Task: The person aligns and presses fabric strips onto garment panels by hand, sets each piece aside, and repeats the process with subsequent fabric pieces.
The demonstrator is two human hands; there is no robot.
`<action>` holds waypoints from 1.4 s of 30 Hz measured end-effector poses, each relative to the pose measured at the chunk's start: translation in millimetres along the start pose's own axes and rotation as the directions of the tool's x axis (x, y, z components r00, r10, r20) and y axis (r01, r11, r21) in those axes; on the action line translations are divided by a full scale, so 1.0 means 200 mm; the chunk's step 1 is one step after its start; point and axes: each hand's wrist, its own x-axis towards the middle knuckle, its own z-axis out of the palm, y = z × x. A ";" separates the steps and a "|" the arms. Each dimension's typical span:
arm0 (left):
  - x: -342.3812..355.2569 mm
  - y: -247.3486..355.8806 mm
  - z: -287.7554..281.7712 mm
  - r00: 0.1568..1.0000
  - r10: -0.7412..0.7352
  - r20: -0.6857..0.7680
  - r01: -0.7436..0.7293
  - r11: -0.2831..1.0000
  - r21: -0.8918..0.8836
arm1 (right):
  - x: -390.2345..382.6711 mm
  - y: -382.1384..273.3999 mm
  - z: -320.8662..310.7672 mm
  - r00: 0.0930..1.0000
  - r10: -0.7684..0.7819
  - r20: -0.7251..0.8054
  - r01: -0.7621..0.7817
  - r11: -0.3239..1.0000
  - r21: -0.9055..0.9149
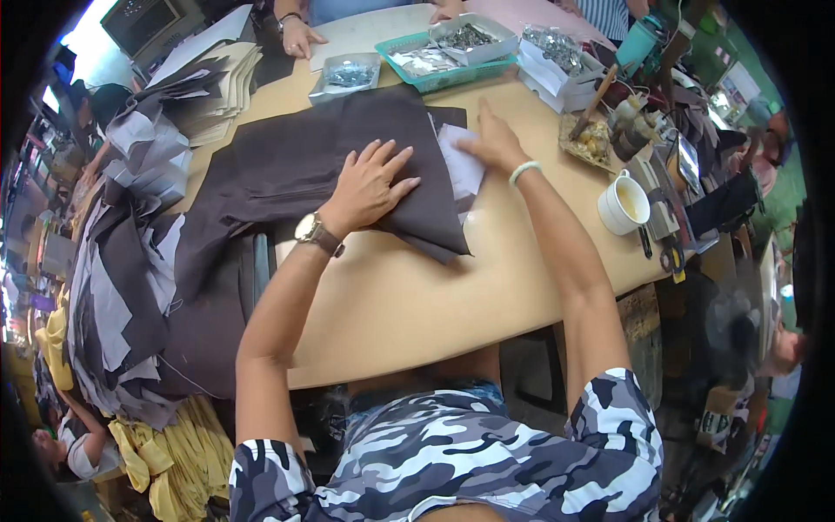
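Note:
Dark brown fabric (287, 148) is spread across the table in front of me, with a seam or fold running over its middle. My left hand (374, 181) lies flat on it, fingers spread, near its right part. A white piece (461, 163), paper or lining, shows beyond the fabric's right edge. My right hand (500, 143) is at that piece's upper right, fingers stretched out and thumb toward it; whether it touches is unclear. Nothing shows in its grasp. The fabric's near right corner (452, 252) reaches out over the tan table (409, 322).
Dark and grey fabric pieces (122, 304) hang at the left edge. Small metal parts fill trays and a teal basket (504, 67) at the back, near another person's hand (300, 36). To the right stand a dish with a brush (587, 143) and a white mug (619, 209).

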 end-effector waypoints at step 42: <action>0.29 -0.02 -0.37 0.900 0.404 -0.163 -0.397 0.915 0.075 | -1.31 -0.27 -0.49 0.983 0.025 -0.183 0.141 0.535 0.833</action>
